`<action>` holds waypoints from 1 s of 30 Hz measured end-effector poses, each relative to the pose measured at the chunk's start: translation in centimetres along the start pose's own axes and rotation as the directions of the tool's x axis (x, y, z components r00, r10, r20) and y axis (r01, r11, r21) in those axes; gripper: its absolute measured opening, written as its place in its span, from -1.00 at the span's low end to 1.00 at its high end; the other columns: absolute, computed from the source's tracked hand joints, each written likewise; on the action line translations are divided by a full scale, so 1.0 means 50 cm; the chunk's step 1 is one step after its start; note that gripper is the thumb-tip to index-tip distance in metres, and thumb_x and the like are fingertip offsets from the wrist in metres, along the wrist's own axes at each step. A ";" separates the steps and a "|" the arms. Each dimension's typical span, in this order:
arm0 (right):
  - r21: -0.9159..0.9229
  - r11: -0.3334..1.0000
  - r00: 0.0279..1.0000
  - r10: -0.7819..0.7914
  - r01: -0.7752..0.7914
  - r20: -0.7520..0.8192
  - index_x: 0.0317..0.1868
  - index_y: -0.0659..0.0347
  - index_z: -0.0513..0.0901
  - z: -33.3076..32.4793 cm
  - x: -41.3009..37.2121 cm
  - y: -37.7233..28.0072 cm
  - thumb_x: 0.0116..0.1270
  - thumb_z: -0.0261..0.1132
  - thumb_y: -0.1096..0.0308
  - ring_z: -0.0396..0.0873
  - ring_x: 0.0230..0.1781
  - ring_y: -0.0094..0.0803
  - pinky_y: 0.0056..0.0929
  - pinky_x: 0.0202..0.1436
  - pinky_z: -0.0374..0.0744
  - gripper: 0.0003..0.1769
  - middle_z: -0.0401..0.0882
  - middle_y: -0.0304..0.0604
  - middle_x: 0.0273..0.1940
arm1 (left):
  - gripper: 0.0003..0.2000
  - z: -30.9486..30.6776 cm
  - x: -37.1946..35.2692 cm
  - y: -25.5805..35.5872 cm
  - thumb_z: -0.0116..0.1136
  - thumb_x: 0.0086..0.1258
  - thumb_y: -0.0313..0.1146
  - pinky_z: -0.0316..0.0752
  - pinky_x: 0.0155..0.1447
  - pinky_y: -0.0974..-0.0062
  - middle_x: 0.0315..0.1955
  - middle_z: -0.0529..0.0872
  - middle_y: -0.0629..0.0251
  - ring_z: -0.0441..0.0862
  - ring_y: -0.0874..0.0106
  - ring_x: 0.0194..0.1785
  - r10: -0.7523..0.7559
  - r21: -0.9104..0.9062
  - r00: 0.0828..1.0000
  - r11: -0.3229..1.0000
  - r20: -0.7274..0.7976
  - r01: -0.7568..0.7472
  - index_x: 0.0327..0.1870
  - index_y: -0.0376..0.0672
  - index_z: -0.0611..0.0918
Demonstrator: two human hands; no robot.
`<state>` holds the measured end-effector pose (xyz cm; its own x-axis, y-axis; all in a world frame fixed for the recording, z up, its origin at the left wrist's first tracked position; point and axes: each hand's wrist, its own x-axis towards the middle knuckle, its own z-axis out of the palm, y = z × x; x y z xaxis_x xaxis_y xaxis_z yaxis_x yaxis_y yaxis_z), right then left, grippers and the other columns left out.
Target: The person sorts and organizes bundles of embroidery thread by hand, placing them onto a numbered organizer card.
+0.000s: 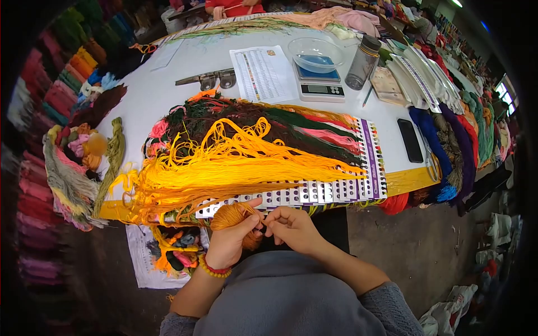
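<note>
My left hand (228, 244) is wrapped around a bundle of orange-brown embroidery thread (226, 217), which bulges out above and below the thumb. My right hand (294, 228) is beside it, thumb and forefinger pinched on what looks like a strand of the same thread; the fingertips hide most of it. Just beyond the hands, long yellow-orange threads (241, 162) lie over a stack of white and purple cards (314, 192) with punched holes. Dark green, pink and red threads (325, 131) hang from the same cards, further back.
On the white table (185, 56) are a printed sheet (263, 73), a scale (319, 89) with a clear bowl (315, 53), a bottle (363, 63), a phone (410, 140) and scissors (431, 164). Thread skeins (73, 162) pile at left. A person in red (235, 7) is opposite.
</note>
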<state>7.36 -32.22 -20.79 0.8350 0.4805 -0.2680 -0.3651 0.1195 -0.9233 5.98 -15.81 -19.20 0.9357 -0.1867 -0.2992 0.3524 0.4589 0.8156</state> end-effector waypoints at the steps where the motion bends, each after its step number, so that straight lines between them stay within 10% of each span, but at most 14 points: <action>1: 0.000 1.000 1.000 0.000 0.000 -0.001 -0.26 0.27 0.46 0.000 0.000 0.000 0.24 0.12 0.44 0.38 -0.59 -0.68 -0.72 -0.52 0.37 -0.90 0.50 -0.28 -0.46 | -0.68 0.001 0.000 0.000 0.01 0.31 -0.47 0.42 -0.26 0.63 -0.31 0.57 0.31 0.48 0.59 -0.30 0.000 0.000 1.000 1.000 0.001 0.000 0.07 -0.34 0.42; 30: 0.046 0.997 0.996 -0.052 0.055 -0.073 -0.32 0.24 0.45 0.003 -0.004 0.011 0.27 0.06 0.41 0.42 -0.61 -0.65 -0.71 -0.52 0.37 -0.91 0.53 -0.24 -0.49 | -0.60 0.003 -0.012 0.000 0.11 0.23 -0.51 0.20 -0.54 0.77 -0.44 0.50 0.47 0.30 0.73 -0.55 0.029 0.117 0.999 0.993 -0.024 -0.026 0.11 -0.32 0.40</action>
<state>6.95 -32.14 -21.18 0.8806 0.4094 -0.2388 -0.3367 0.1858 -0.9231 5.43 -15.82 -18.96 0.9456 -0.1526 -0.2874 0.3240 0.3592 0.8752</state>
